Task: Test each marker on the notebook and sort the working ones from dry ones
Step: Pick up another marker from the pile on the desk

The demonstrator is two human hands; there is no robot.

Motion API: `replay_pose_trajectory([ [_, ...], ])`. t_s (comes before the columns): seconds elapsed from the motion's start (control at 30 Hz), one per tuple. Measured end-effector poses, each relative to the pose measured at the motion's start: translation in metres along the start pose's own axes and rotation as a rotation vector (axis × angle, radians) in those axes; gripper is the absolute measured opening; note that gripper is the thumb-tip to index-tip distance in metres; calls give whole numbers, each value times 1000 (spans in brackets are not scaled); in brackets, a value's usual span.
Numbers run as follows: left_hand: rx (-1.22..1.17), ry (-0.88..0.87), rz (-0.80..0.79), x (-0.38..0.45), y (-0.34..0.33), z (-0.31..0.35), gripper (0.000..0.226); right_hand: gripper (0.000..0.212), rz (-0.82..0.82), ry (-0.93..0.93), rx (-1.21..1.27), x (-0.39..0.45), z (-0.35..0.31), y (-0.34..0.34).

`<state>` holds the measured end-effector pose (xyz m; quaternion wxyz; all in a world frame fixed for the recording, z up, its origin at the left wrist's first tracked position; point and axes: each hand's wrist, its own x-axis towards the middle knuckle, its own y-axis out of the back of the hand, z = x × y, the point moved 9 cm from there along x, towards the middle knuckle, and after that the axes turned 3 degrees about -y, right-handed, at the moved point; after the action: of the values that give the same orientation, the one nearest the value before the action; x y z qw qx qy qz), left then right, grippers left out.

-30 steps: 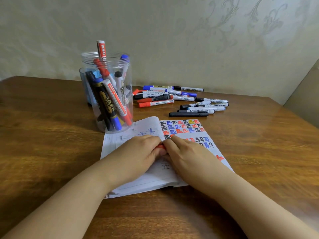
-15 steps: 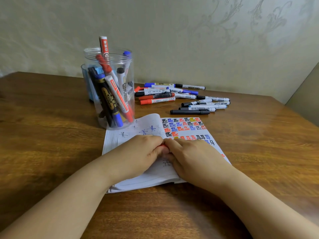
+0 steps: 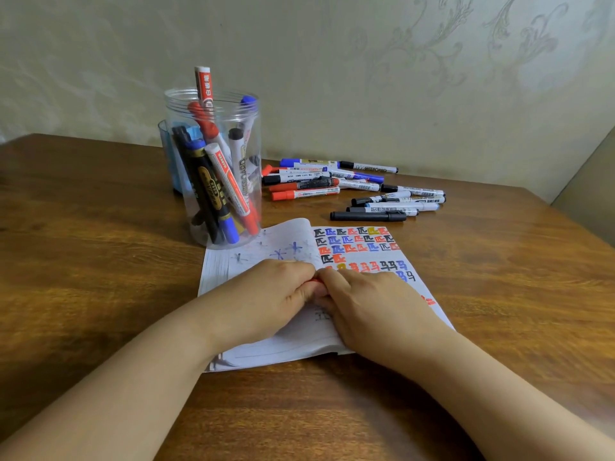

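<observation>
— Red plastic, just a sliver of it, shows between the two hands at the middle of the head view. Is that the marker being tested?

— I'd judge so. The left hand and the right hand meet knuckle to knuckle over the open notebook, each with fingers curled round one end of it. My guess is they are pulling the cap off or pressing it on; which, I cannot tell.

— Why keep it right over the page?

— Probably so the tip can go straight down to write. The right-hand page already carries rows of black, blue, red and one yellow test marks, and there is bare paper lower down.

— And the rest of the markers?

— Sorted by place, it seems. A clear jar stands upper left of the notebook, its base touching the page corner, with markers leaning inside. A loose pile of markers lies flat on the table, upper right of centre. Which group is working and which dry, I can't say.

— The room?

— A dark, glossy wooden table against a pale wall with a faint scroll pattern; something blue sits behind the jar.
</observation>
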<state>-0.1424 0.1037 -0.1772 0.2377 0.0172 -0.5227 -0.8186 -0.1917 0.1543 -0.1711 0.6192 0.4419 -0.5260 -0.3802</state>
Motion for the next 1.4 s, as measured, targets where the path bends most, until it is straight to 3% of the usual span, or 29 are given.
replay_pose_trajectory([
  [0.17,-45,23,-10,0,0,1,20,54,-52,22,-18,0,0,3],
  [0.33,-66,99,63,-2,12,-8,18,53,-238,-299,193,-3,30,4],
  [0.5,-46,78,195,-4,26,-7,13,46,-233,-425,429,-17,59,25],
  [0.67,-39,21,267,-7,31,7,20,14,-89,-538,865,-38,63,43],
  [0.73,-19,11,265,-7,29,10,22,22,-15,-617,1050,-49,70,34],
  [0.8,-21,-3,253,-7,26,13,22,29,18,-704,1388,-58,72,18],
  [0.87,-1,-22,247,-7,24,17,22,20,50,-730,1647,-64,69,6],
  [0.97,34,-24,248,-7,22,18,24,11,54,-667,1521,-66,67,3],
  [1.1,8,-15,241,-6,20,20,26,29,83,-705,1198,-64,69,9],
  [1.4,-31,-14,192,-6,11,19,26,23,144,-749,934,-67,77,7],
])
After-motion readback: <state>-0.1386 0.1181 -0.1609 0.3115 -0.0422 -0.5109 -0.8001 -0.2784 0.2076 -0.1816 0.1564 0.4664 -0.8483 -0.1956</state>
